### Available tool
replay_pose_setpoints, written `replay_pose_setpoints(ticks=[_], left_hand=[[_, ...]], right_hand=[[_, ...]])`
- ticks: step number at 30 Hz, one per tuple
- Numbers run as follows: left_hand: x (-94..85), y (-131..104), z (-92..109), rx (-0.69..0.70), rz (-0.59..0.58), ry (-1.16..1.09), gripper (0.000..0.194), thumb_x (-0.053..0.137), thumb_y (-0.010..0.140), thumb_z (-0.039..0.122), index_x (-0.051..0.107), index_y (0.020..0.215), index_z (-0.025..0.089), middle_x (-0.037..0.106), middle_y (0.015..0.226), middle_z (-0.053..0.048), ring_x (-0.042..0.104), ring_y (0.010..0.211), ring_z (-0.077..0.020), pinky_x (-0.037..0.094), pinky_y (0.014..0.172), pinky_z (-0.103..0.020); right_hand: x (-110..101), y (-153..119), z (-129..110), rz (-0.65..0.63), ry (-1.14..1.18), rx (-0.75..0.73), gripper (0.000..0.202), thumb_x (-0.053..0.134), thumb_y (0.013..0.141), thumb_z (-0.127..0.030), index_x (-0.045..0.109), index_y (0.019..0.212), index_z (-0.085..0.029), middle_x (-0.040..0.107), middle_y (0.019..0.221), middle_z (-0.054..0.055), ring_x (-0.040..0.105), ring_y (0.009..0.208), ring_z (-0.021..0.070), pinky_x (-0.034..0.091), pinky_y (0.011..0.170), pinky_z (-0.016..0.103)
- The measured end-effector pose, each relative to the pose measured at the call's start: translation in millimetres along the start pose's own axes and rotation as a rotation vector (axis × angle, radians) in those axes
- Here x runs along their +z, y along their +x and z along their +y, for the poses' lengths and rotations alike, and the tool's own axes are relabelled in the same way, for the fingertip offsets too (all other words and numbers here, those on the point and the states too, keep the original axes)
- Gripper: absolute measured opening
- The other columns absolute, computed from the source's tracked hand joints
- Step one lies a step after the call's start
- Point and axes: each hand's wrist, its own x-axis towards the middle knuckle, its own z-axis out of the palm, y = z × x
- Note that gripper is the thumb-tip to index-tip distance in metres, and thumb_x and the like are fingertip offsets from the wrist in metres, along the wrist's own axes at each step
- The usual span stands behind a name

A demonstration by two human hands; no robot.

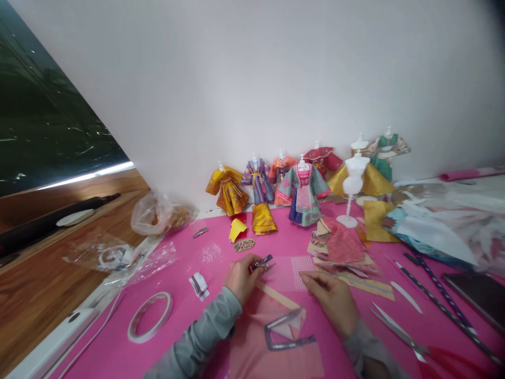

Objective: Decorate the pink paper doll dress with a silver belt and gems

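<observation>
My left hand (242, 276) is closed around a small dark, shiny item (263, 263) that I cannot make out clearly. To the right, my right hand (330, 297) has its thumb and forefinger pressed together at the edge of a clear sheet with rows of small pale dots (299, 266); whether they grip anything is too small to tell. Below and between both hands lies pink fabric (252, 337) with a cream band along its top. A dark trim strip (282, 346) forms an angular shape on that fabric.
Dressed miniature forms (303, 195) line the back wall, beside a bare white mannequin (353, 181). A tape roll (134, 321) lies left. Red-handled scissors (410, 339), pencils (434, 297) and a phone (475, 295) are at right. Fabric pieces (341, 242) lie behind my right hand.
</observation>
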Motion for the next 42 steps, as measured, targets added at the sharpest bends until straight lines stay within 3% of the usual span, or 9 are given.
replay_pose_setpoints(ticks=[6, 15, 30, 42], left_hand=[[-2.9, -0.4, 10.8, 0.013, -0.015, 0.158, 0.017, 0.065, 0.084, 0.026, 0.068, 0.098, 0.016, 0.071, 0.084, -0.003, 0.064, 0.073, -0.0164, 0.047, 0.071, -0.032], [-6.7, -4.9, 24.5, 0.068, -0.05, 0.369, 0.016, 0.065, 0.084, 0.021, 0.069, 0.099, 0.017, 0.072, 0.087, -0.003, 0.063, 0.084, -0.0202, 0.042, 0.087, -0.04], [-9.4, -3.8, 27.8, 0.151, -0.08, 0.48, 0.017, 0.061, 0.084, 0.021, 0.069, 0.099, 0.024, 0.075, 0.097, -0.004, 0.064, 0.092, -0.0244, 0.039, 0.084, -0.037], [-8.7, -3.7, 27.1, 0.153, -0.082, 0.488, 0.016, 0.062, 0.085, 0.019, 0.069, 0.099, 0.022, 0.075, 0.097, -0.003, 0.065, 0.094, -0.0276, 0.038, 0.084, -0.038]], right_hand=[[-0.3, 0.1, -1.0, 0.002, -0.004, -0.002, 0.031, 0.068, 0.071, -0.045, 0.078, 0.078, -0.017, 0.061, 0.055, 0.0, 0.055, 0.057, 0.0171, 0.045, 0.058, 0.027], [-1.1, -0.6, -3.4, -0.003, -0.013, 0.009, 0.032, 0.067, 0.071, -0.048, 0.077, 0.077, -0.018, 0.064, 0.057, 0.0, 0.057, 0.058, 0.0181, 0.046, 0.059, 0.028], [0.3, 0.3, -3.7, 0.008, -0.005, 0.001, 0.031, 0.067, 0.07, -0.047, 0.077, 0.074, -0.018, 0.061, 0.054, -0.001, 0.056, 0.057, 0.0174, 0.046, 0.058, 0.027], [0.9, -0.6, -4.2, 0.018, 0.012, 0.009, 0.032, 0.068, 0.07, -0.047, 0.077, 0.075, -0.017, 0.06, 0.054, -0.001, 0.055, 0.057, 0.0171, 0.045, 0.057, 0.027]])
